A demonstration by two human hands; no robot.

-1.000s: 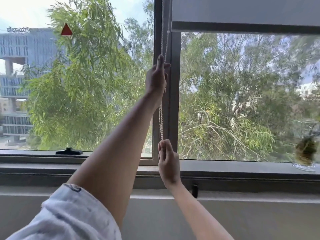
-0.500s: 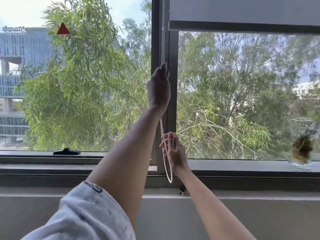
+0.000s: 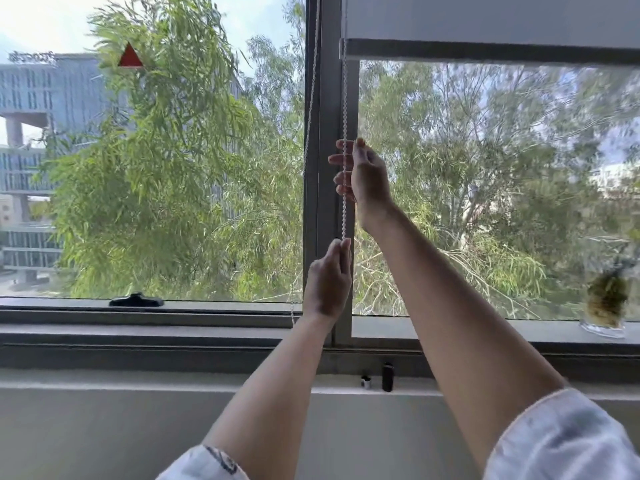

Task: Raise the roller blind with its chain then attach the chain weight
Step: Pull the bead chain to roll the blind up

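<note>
Two strands of the bead chain (image 3: pixel 344 109) hang down the window's centre post, and both our hands are on that side of the pane. Starting at the far left, a dark latch (image 3: pixel 136 301) sits on the lower frame, untouched. Moving in, the slack strand drops past the post toward the sill. Our left hand (image 3: pixel 328 282) is low, closed around the taut strand with the thumb pressed against the beads. Just above it, our right hand (image 3: pixel 363 174) is curled loosely about the same strand, fingers half open, not yet clamped as far as we can tell.

Further right, the roller blind (image 3: pixel 485 19) is already high, its bottom bar (image 3: pixel 485 51) near the top of the glass. On the ledge below stand two small pieces (image 3: pixel 387 376), one dark and upright, one smaller beside it; we guess these belong to the chain weight, though we cannot be sure. At the far right a glass jar with a plant (image 3: pixel 606 303) stands on the sill.

The chain looks light, limp and slippery. We judge it best pinched between thumb and finger across several beads, pulled straight down rather than sideways, so it stays seated in the clutch above.
</note>
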